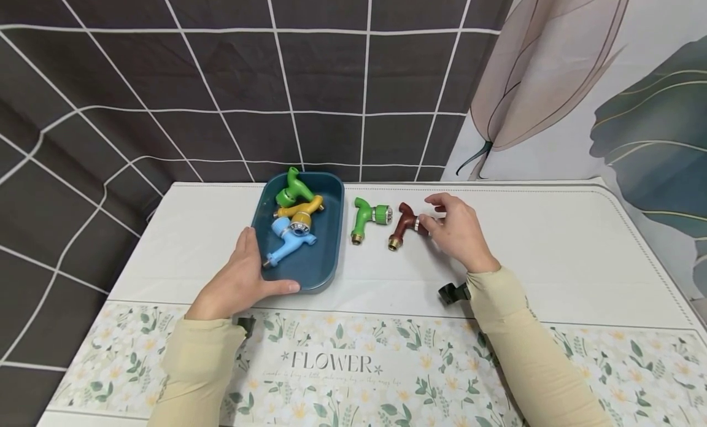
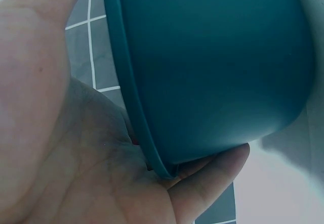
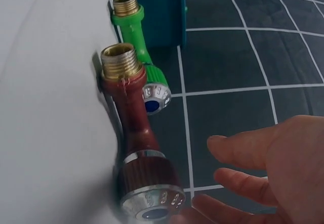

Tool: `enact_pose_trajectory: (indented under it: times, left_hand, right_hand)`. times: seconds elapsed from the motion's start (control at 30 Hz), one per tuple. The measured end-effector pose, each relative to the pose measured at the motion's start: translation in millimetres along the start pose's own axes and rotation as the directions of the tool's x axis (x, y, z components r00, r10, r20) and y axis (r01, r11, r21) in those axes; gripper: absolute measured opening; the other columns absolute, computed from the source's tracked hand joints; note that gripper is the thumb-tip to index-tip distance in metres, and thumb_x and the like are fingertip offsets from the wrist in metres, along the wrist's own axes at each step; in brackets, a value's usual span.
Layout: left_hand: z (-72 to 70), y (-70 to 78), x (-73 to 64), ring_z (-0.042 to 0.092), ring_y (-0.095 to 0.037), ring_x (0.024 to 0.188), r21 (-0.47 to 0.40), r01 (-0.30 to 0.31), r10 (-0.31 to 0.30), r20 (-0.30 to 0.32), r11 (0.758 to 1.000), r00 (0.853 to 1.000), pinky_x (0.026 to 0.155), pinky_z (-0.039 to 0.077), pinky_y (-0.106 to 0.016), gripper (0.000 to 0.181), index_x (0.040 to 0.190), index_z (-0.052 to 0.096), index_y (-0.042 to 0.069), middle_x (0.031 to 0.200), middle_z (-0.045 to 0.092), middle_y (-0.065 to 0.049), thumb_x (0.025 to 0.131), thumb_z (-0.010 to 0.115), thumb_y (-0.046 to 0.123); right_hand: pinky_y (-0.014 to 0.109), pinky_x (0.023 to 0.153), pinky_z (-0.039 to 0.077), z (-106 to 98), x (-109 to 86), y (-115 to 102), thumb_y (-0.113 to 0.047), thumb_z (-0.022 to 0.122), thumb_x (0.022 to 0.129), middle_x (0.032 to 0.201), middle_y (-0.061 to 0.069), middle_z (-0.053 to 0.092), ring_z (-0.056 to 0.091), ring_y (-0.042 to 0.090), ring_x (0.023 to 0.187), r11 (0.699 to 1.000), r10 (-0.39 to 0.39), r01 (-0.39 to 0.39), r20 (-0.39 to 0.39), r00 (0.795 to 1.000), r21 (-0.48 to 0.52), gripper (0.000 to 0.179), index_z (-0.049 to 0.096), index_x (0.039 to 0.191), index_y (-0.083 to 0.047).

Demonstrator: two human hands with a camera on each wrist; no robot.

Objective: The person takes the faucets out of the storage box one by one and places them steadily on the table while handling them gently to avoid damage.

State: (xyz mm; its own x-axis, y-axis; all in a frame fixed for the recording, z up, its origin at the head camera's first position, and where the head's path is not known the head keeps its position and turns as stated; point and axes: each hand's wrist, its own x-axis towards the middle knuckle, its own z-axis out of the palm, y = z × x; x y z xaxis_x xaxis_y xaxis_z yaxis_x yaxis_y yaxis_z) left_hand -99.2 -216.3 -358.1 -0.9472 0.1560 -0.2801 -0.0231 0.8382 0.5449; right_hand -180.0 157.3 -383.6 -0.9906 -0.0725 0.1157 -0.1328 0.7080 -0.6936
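Observation:
My left hand (image 1: 243, 280) rests on the near left corner of a blue plastic tub (image 1: 326, 261), its thumb along the near side and straight fingers along the left side. In the tub lie a green tap (image 1: 295, 189), a yellow tap (image 1: 302, 215) and a light blue tap (image 1: 289, 246). On the table, a dark red tap (image 3: 136, 118) with a brass threaded end lies beside my right hand (image 1: 455, 230). Its fingers are spread around the tap's knob end without gripping it; fingertip contact is unclear. Another green tap (image 1: 364, 218) lies between it and the tub.
The white tabletop (image 1: 552, 249) has a flowered strip with the word FLOWER (image 1: 331, 361) along its near part. Behind it hangs a dark cloth (image 1: 326, 71) with white grid lines. A leaf-patterned cloth (image 1: 541, 77) covers the back right.

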Motion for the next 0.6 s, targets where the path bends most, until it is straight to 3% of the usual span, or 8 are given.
enact_pose_trajectory:
  times: [0.6]
  left_hand:
    - [-0.3, 0.4, -1.1, 0.008, -0.047, 0.149, 0.007, 0.000, 0.000, 0.002, 1.000, 1.000, 0.115, 0.024, -0.059, 0.140, 0.153, -0.015, -0.012, 0.162, -0.010, -0.032, 0.078, 0.079, 0.060]
  right_hand:
    - [0.049, 0.090, 0.053, 4, -3.8, -19, -0.011, 0.068, 0.095, 0.127, 0.023, 0.061, 0.066, 0.039, 0.105, 0.998, -0.064, 0.064, -0.019, 0.998, 0.018, 0.036, 0.062, 0.129, -0.001]
